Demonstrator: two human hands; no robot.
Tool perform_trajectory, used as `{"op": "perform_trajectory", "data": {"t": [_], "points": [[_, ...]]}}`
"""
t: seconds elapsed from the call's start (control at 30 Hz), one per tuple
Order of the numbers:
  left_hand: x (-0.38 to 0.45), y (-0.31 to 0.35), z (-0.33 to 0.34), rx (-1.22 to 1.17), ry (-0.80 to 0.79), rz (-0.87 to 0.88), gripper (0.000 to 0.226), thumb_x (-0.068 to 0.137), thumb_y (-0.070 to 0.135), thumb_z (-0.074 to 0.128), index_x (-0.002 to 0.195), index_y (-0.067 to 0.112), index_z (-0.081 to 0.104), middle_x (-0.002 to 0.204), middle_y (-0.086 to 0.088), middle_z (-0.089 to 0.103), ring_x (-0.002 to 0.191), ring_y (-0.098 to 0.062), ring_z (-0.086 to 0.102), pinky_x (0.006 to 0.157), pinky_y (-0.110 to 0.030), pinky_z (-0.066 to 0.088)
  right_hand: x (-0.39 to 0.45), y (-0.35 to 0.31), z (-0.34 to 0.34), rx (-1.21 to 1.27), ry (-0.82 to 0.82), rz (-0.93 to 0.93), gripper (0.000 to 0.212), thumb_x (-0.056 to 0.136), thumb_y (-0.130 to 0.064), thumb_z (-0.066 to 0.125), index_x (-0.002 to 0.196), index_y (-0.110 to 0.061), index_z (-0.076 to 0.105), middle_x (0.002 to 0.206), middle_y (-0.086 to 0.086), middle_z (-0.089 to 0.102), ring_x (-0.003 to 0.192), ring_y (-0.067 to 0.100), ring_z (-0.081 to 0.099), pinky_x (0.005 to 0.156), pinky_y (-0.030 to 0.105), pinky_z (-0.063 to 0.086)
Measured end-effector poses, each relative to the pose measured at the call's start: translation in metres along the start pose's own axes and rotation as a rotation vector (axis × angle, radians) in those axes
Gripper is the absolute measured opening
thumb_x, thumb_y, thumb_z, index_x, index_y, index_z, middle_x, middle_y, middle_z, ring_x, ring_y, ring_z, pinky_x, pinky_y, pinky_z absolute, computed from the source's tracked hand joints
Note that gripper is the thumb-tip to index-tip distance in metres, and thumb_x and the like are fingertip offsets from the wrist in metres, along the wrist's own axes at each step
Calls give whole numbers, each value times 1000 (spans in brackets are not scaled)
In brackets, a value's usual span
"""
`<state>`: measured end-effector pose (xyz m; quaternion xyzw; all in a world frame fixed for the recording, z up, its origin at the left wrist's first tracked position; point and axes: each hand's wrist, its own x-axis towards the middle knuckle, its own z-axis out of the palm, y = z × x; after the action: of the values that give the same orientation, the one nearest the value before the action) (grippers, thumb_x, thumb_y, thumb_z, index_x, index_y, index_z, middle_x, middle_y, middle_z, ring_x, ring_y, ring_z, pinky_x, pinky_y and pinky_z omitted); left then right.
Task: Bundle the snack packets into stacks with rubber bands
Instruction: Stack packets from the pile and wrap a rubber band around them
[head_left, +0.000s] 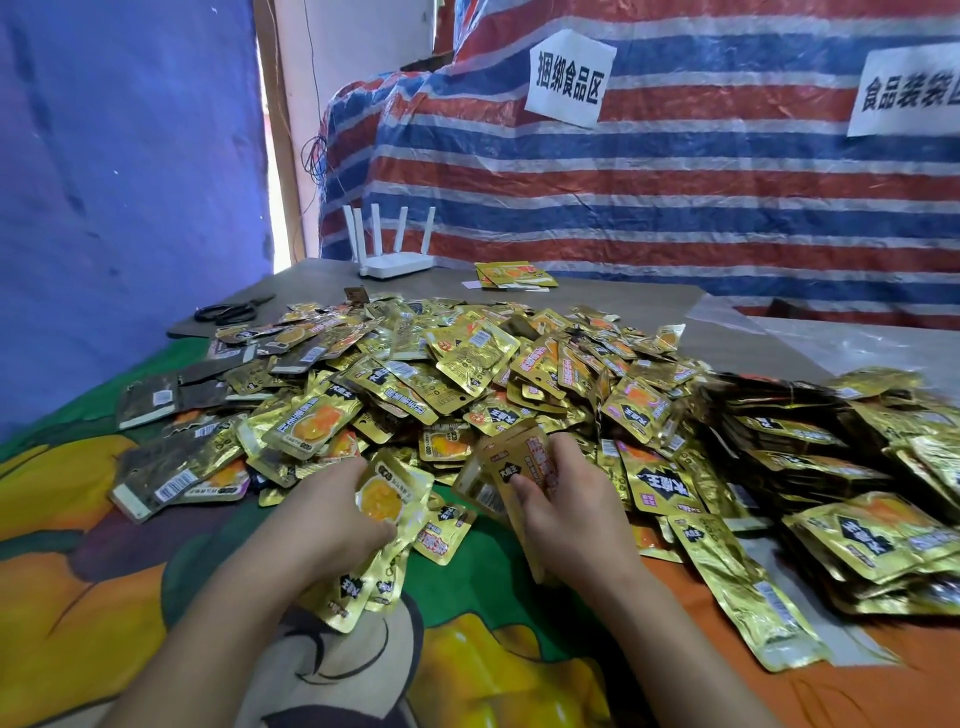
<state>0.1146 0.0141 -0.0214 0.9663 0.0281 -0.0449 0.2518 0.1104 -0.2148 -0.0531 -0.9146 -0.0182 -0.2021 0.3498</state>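
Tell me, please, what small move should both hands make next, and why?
Probably the left hand should lay its packet onto the stack gripped by the right hand: each hand already holds packets, the stack looks thin, and no rubber band is visible yet.

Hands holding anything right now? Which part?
Left hand grips a packet by its near left edge. Right hand holds a small stack of packets by its lower end, thumb on the front.

Single head cam, close, facing fwd/down over table (322, 280); right edge probably blurred.
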Motion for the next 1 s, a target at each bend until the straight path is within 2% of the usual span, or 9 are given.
{"op": "perform_trajectory", "data": {"t": [0.1, 0.2, 0.3, 0.37, 0.5, 0.67, 0.77, 0.87, 1.0], "points": [[4, 2, -2, -257, 79, 35, 70, 80, 32, 79, 138, 24, 41, 139, -6, 54, 112, -23, 60, 93, -37, 50, 2, 3, -1, 86, 81, 17, 22, 94, -30, 65, 97, -28, 43, 86, -15, 58, 76, 7, 56, 56, 19, 40], [7, 4, -3, -503, 224, 48, 73, 79, 27, 81, 138, 25, 37, 122, 5, 60, 97, -16, 62, 79, -33, 50, 4, 4, -1, 235, 171, 75, 19, 93, -23, 67, 101, -24, 50, 87, -14, 62, 76, 0, 58, 57, 12, 40], [9, 8, -1, -698, 278, 81, 33, 82, 26, 78, 110, 25, 59, 92, 11, 69, 87, -13, 67, 73, -33, 52, 4, 3, -1, 392, 224, 60, 24, 93, -19, 68, 109, -29, 53, 96, -13, 64, 88, -2, 61, 69, 10, 44], [7, 12, 7, -718, 228, 122, 16, 84, 25, 75, 95, 31, 64, 84, 12, 72, 84, -11, 69, 74, -35, 53, 2, 3, -2, 294, 204, -50, 29, 91, -16, 70, 115, -23, 55, 104, -8, 60, 92, 2, 56, 79, 13, 43], [1, 15, 25, -563, 109, 281, 28, 85, 24, 75, 94, 42, 55, 84, 25, 65, 72, 6, 62, 62, -27, 46, -2, 0, 1, -172, 10, -259, 38, 90, -34, 68, 122, -25, 50, 109, -8, 55, 97, 13, 53, 83, 31, 46], [6, 18, 33, -646, 170, 213, 13, 84, 27, 75, 93, 33, 67, 85, 7, 71, 81, -10, 64, 67, -28, 44, -4, -2, -1, -326, -61, -194, 33, 90, -40, 65, 111, -30, 42, 101, -9, 59, 92, 19, 59, 73, 34, 46], [6, 19, 19, -967, 135, 145, 15, 78, 31, 76, 86, 18, 71, 85, -4, 74, 84, -23, 69, 75, -35, 53, 0, -3, -5, 53, 104, -3, 28, 89, -29, 71, 98, -29, 44, 90, -12, 61, 83, 11, 60, 68, 31, 50], [-2, 24, 18, -1238, -83, 206, 32, 62, 29, 78, 85, 10, 69, 84, -10, 74, 83, -26, 72, 71, -37, 57, 1, -9, -4, 519, 217, 98, 24, 90, -19, 72, 98, -31, 52, 90, -15, 68, 83, -7, 62, 62, 10, 48], [-9, 36, 39, -1100, -68, 201, 50, 62, 27, 84, 104, 17, 59, 93, -5, 76, 86, -21, 74, 68, -37, 59, -6, -16, 7, 838, 128, 133, 23, 94, -16, 67, 107, -31, 56, 104, -10, 72, 98, 11, 69, 84, 39, 57]]}}
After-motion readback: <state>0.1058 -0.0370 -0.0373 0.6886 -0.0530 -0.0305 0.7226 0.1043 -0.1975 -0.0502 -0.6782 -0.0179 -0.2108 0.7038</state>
